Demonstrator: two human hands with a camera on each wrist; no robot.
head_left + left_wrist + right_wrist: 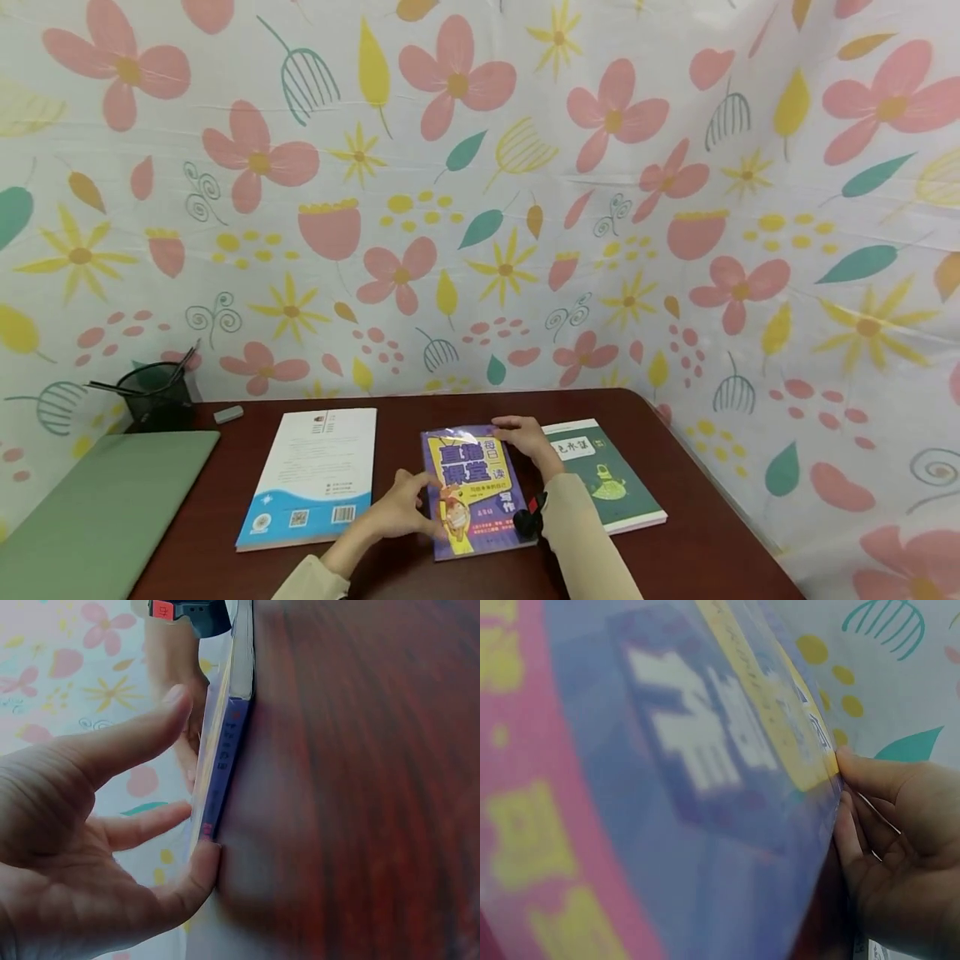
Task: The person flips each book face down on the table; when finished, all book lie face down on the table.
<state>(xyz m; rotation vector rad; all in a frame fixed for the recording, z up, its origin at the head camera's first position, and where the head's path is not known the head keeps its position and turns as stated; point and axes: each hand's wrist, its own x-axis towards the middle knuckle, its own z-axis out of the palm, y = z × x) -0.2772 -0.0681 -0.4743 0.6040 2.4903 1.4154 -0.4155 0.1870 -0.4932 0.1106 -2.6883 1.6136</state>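
One white book (pixel 318 467) lay left. The left hand (pixel 397 507), spread wide, touched the left edge of one purple book (pixel 480 492) at centre; the right hand (pixel 528 442) pinched its far right corner, presumably for two-sided control. Full flatness was unclear. One green book (pixel 611 479) lay right, making three books.

A black pen cup (pixel 161 410) stands near a small gray block (pixel 228 414) and green mat (pixel 112 517).

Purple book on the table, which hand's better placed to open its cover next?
Probably the right hand: it pinches the edge of the purple book opposite the spine, while the left hand is on the spine side.
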